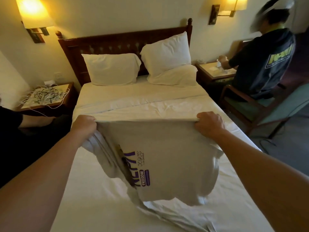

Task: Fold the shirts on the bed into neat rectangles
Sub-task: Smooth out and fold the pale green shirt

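Held up over the middle of the bed [93, 206]: a pale grey shirt [170, 158] of soft jersey, its far edge pulled into a taut straight line between two fists. Left hand [86, 125] curled tight round one corner of that edge, cloth bunched into narrow pleats below the knuckles. Right hand [209, 123] likewise clenched on the opposite corner, fingers folded over the hem. Below the grip, fabric billowing in a rounded, slightly blurred sheet, with a purple and dark print [133, 169] showing upside down near the left side, the word FREEDOM legible in a small purple box. Lower part of the shirt trailing onto the mattress in limp, creased folds near the bottom edge of the view. Under it, a white cotton sheet, smooth in front and wrinkled across a turned-back band farther up. At the head, two plump white pillows [112, 69] against a dark carved wooden headboard [107, 46]. On the left, a wooden nightstand [50, 97] heaped with tangled black and white cables. On the right, another person [264, 64] in a dark printed top, seated on a wooden-framed chair [242, 104] beside a second nightstand. On the wall, two glowing lamps [35, 12] with boxy shades.
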A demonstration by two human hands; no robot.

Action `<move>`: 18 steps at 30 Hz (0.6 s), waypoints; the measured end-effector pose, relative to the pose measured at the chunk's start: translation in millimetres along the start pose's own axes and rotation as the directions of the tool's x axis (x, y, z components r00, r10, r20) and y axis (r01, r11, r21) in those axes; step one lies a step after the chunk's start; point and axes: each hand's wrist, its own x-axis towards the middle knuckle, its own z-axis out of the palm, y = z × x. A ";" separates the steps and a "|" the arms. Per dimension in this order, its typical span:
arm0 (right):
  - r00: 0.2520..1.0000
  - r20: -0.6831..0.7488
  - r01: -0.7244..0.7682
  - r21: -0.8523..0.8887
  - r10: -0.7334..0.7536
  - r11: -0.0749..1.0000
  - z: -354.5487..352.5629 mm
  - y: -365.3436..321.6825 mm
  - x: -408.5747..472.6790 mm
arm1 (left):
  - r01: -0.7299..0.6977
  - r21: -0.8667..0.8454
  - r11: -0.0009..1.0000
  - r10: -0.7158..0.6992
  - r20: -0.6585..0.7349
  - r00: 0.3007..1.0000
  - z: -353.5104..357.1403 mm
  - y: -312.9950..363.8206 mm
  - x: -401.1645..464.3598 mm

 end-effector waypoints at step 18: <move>0.798 -0.594 0.202 0.421 0.100 0.884 -142.3 -100.5 254.1 | -0.184 -0.491 0.852 -0.093 -0.487 0.868 -172.6 238.1 165.0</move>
